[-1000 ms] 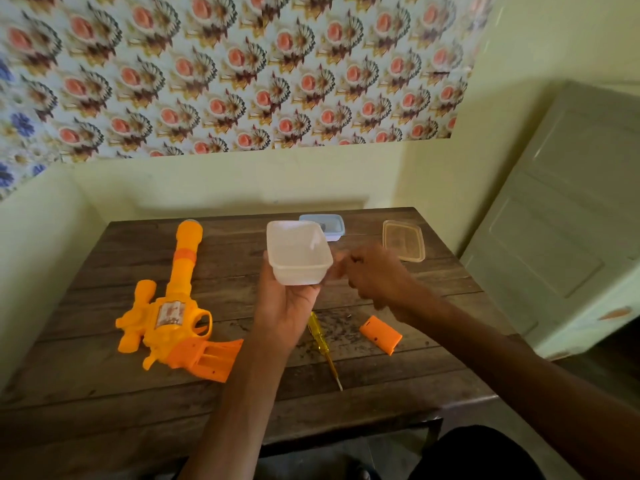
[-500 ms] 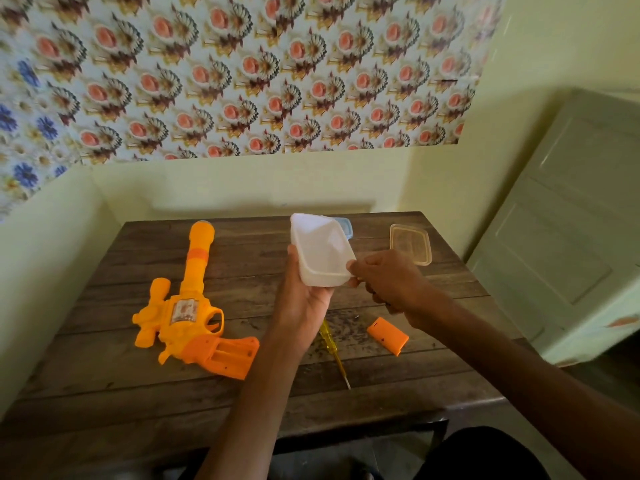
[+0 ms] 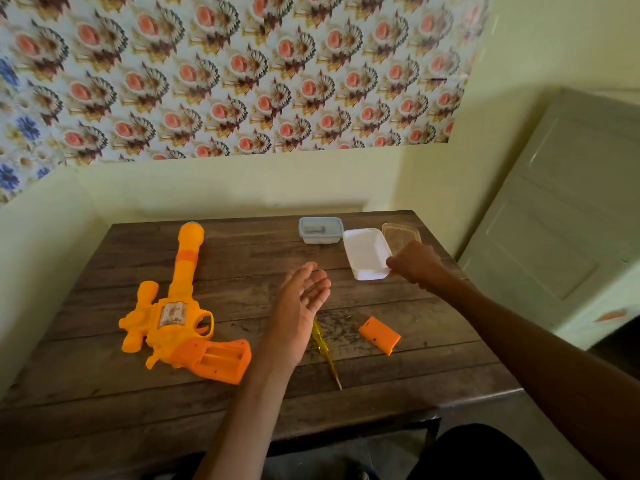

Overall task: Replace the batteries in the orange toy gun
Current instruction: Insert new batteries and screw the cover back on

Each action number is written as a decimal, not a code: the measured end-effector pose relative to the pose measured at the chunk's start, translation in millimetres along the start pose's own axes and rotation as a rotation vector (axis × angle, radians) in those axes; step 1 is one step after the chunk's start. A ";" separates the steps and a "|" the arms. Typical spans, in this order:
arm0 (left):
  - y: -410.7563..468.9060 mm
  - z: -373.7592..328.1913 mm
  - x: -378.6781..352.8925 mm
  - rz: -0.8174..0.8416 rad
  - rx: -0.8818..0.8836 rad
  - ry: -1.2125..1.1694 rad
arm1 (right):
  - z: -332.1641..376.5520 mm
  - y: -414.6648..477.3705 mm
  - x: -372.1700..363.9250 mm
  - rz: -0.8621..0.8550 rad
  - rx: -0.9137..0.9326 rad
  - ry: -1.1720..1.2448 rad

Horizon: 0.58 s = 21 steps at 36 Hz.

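The orange toy gun (image 3: 176, 306) lies on the left of the wooden table (image 3: 104, 386), its battery bay in the grip uncovered and facing up. Its orange battery cover (image 3: 379, 335) lies apart, right of centre. My left hand (image 3: 304, 292) hovers over the table's middle, palm up, fingers relaxed and slightly cupped; I see nothing in it. My right hand (image 3: 414, 263) pinches the near corner of a white plastic container (image 3: 365, 254), which is down at the table's back right. No batteries are visible.
A yellow-handled screwdriver (image 3: 325, 351) lies below my left wrist, tip toward me. A small blue-lidded box (image 3: 320, 230) stands at the back edge. A clear lid (image 3: 401, 232) lies behind my right hand. A grey door (image 3: 561, 237) is to the right.
The white container has left my left hand. My right hand has carried it down to the back right of the table. My left hand now lies palm up.
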<state>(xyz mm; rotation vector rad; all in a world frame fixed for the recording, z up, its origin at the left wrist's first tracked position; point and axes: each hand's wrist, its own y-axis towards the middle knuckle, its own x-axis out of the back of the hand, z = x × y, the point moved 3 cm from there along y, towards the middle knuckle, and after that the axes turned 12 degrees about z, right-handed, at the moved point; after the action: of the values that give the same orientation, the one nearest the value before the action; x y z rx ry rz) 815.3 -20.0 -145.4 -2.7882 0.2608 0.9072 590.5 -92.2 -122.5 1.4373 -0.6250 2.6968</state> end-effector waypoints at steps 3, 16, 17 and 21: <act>-0.4 -0.5 1.5 0.013 -0.012 0.040 | 0.5 2.2 -1.4 0.024 -0.001 -0.019; -6.7 -2.6 0.8 0.020 -0.018 0.051 | -9.7 5.3 1.0 0.015 0.022 -0.136; -7.4 -3.2 0.7 0.016 -0.017 0.048 | -7.9 1.0 4.4 -0.050 0.036 -0.176; -10.0 -11.0 5.4 -0.005 -0.038 0.052 | 15.6 -24.7 11.4 -0.212 0.206 -0.130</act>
<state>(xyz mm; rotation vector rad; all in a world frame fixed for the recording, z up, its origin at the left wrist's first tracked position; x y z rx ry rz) 828.1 -13.6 -138.5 -2.8492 0.2471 0.8490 601.3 -76.9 -97.3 1.6305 -0.1867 2.5793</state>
